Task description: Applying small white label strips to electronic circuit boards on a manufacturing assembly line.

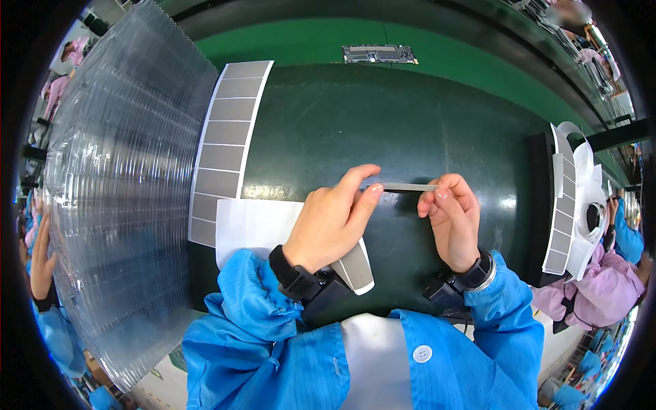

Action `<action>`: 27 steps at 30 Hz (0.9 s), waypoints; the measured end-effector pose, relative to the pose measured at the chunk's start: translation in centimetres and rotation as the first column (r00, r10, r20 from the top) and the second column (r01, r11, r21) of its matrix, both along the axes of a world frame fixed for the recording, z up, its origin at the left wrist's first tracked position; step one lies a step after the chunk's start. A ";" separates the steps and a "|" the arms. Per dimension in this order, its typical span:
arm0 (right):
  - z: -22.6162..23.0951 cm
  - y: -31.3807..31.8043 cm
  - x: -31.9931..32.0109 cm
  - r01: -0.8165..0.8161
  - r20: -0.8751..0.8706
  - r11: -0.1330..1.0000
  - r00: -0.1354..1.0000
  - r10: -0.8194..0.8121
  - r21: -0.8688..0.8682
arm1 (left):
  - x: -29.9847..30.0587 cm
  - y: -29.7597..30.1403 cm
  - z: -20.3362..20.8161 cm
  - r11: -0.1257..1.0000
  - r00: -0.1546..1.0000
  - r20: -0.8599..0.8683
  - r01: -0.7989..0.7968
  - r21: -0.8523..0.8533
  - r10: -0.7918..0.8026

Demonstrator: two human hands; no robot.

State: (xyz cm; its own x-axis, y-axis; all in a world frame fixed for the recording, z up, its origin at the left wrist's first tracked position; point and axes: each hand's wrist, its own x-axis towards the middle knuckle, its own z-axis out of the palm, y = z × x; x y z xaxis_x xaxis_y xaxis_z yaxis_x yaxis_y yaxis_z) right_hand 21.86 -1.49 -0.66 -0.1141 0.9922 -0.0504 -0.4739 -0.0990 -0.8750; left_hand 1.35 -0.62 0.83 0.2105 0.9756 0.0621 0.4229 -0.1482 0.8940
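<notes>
Over a green desk (383, 123), pinching a grey strip (408, 186) in right hand (456, 222), with left hand (328, 222) part-open at its other end, grip unclear. Could crease under uneven pull.

A factory floor, apparently for electronics: a circuit board (379, 54) lies toward the far side of a dark green workbench (321, 123), where clear plastic trays (123, 184) are stacked in bulk along the left and a label sheet (225, 133), ruled into grey rectangles, lies beside them. A second label strip (560, 222) and curling white paper (584, 167) crowd the right edge. The wearer's blue work coat (441, 369) is echoed in the background, where workers in blue (629, 232) and a worker in pink (594, 290) appear, with more coats visible on both sides.
</notes>
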 end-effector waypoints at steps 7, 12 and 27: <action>0.1 0.0 0.0 -0.077 -0.026 0.996 0.997 0.078 0.034 | -0.1 -0.1 -0.2 0.994 0.994 0.052 0.096 -0.054 -0.093; 0.6 0.0 -0.7 0.025 0.230 0.996 0.972 -0.044 0.083 | 0.0 -0.3 0.5 0.994 0.995 0.058 0.080 -0.074 -0.075; 0.3 -0.3 -0.8 0.078 0.525 0.997 0.850 -0.053 -0.027 | 0.0 -1.0 0.5 0.999 0.999 -0.044 0.021 0.042 -0.020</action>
State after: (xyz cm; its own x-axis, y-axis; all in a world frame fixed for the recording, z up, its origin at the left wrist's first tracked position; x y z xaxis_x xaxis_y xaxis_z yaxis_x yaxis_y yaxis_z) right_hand 21.04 -1.78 -0.35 0.0070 0.9916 -0.1295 0.0462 -0.1296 -0.9905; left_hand 1.37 -1.58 1.35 0.2339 0.9677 0.0941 0.4582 -0.1951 0.8672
